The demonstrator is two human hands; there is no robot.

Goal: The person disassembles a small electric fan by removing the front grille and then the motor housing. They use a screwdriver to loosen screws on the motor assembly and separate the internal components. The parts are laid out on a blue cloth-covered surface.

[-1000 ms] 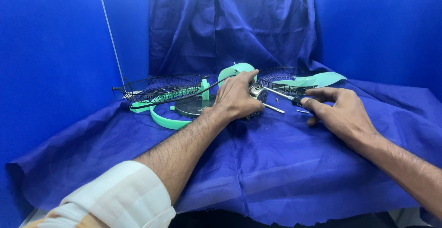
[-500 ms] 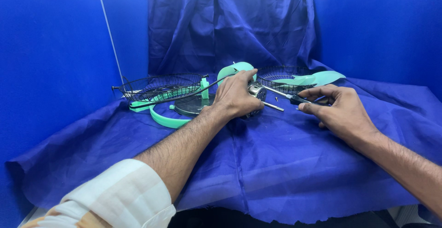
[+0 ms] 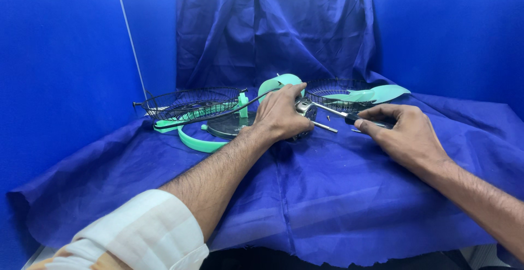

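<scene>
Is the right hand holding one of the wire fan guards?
No, the right hand holds a screwdriver with a black handle, while both wire guards lie on the blue cloth behind.

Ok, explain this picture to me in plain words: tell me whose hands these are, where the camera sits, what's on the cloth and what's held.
There is no machine here: a person works with two bare hands, and the one camera sits on their head, looking down and forward. The left hand rests on a small metal motor with a green cover behind it. The right hand holds a screwdriver whose shaft points toward the motor. Everything lies on a blue cloth, with more blue cloth hung behind. Left of the motor are a wire grille, a dark round base and a green curved bracket. To the right sits a second grille with a green fan blade in it. It looks like a fan in parts.
</scene>
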